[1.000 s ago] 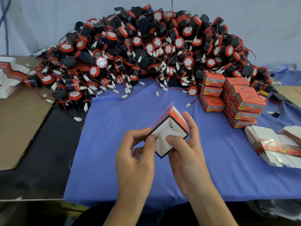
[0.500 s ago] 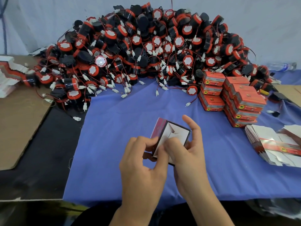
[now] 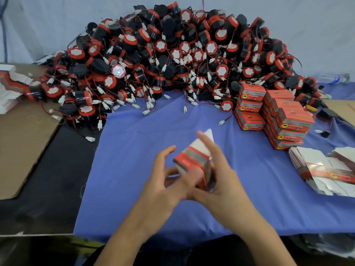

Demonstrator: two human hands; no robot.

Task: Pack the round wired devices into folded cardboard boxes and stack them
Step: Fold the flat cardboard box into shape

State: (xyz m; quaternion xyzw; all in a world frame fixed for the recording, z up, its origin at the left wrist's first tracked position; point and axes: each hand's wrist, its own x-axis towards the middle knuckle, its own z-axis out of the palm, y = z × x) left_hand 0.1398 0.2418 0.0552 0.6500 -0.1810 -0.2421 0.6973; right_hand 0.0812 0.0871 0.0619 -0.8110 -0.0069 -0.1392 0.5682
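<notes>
Both hands hold a small red and white cardboard box (image 3: 194, 166) above the blue cloth (image 3: 134, 169). My right hand (image 3: 221, 181) wraps its right side, with a white flap sticking up behind the fingers. My left hand (image 3: 165, 181) touches its left and lower side, fingers partly spread. The box is blurred by motion. A big heap of round black and red wired devices (image 3: 172, 60) with white connectors fills the far side of the table. Closed red boxes (image 3: 276, 116) stand stacked at the right.
A bundle of flat unfolded box blanks (image 3: 322, 169) lies at the right edge. More flat blanks (image 3: 9, 87) sit at the far left on a brown cardboard sheet (image 3: 21, 143). A clear bottle (image 3: 334, 78) lies behind the stacks.
The box was open toward me with its white inside showing. Now it has been turned, its red outside faces me, and my hands have shifted right around it.
</notes>
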